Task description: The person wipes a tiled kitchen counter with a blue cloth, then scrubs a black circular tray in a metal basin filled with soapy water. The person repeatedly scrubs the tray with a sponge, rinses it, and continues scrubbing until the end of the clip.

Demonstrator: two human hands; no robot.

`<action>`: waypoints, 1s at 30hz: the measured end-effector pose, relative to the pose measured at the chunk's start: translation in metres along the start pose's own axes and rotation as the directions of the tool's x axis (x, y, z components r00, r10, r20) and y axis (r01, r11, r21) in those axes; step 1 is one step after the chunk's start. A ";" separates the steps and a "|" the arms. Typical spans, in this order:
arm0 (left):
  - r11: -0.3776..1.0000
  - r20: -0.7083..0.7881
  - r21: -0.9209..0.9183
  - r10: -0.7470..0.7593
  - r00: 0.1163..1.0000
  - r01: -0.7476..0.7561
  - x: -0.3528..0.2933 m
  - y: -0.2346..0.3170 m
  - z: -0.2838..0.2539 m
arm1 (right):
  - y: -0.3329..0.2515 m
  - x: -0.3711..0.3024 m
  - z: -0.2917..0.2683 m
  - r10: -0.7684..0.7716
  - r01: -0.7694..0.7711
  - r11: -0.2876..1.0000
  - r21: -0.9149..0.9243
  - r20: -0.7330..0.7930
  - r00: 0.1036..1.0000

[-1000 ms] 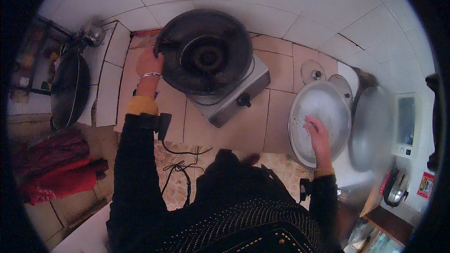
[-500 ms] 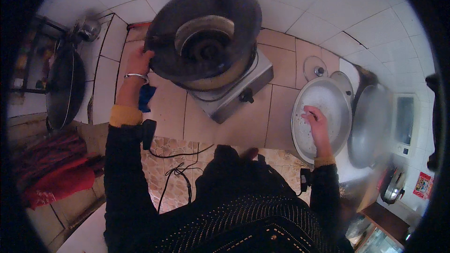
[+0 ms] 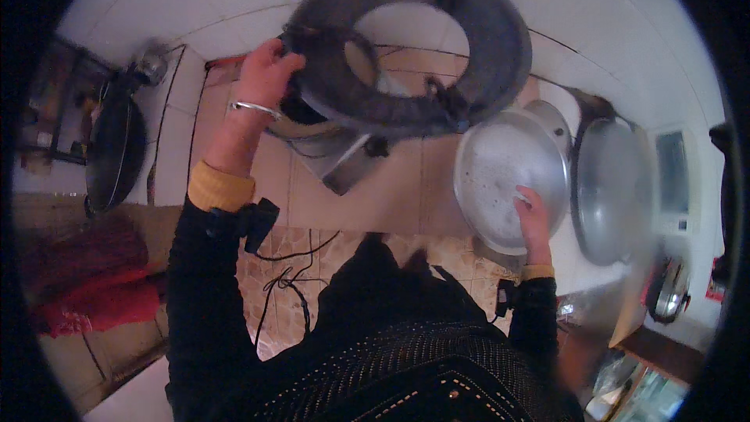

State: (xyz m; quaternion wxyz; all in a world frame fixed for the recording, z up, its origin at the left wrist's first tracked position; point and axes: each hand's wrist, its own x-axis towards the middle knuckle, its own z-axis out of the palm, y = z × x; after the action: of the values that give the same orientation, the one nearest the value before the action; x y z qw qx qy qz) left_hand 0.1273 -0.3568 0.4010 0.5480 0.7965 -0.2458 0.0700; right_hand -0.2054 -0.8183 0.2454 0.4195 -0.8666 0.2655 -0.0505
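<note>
My left hand (image 3: pixel 268 74) grips the left edge of a wide black stove ring (image 3: pixel 500 55), a flat, broad band with small prongs around its central hole. The ring is held up and tilted. Below it sits a metal gas stove (image 3: pixel 337 160) with a black knob (image 3: pixel 377 145), mostly hidden by the ring and my arm. My right hand (image 3: pixel 533 215) is over the lower right part of a large silver basin (image 3: pixel 500 156), its fingers loosely bent and apart. Nothing shows between them.
To the right of the basin leans a big grey metal pan or lid (image 3: pixel 613 195). A black wok (image 3: pixel 116 148) hangs on the left, with red cloth or plastic (image 3: pixel 101 305) below it. Black cables (image 3: pixel 285 281) trail over the patterned floor. White tiled walls stand behind.
My left hand has lifted the ring off the stove and carried it right, toward the basin. My right hand stays over the basin, which appears farther left in view.
</note>
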 end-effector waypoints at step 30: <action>0.973 0.209 -0.202 -0.065 0.976 0.108 -0.090 0.054 0.188 | 0.028 -0.051 0.019 0.001 0.167 0.863 0.478 -0.330 0.944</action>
State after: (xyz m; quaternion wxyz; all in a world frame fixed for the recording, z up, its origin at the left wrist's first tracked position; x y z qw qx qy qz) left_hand -0.0061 -0.5146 0.3388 0.6047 0.7464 -0.2709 -0.0616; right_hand -0.2552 -0.7938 0.2192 0.5780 -0.7195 0.2696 -0.2750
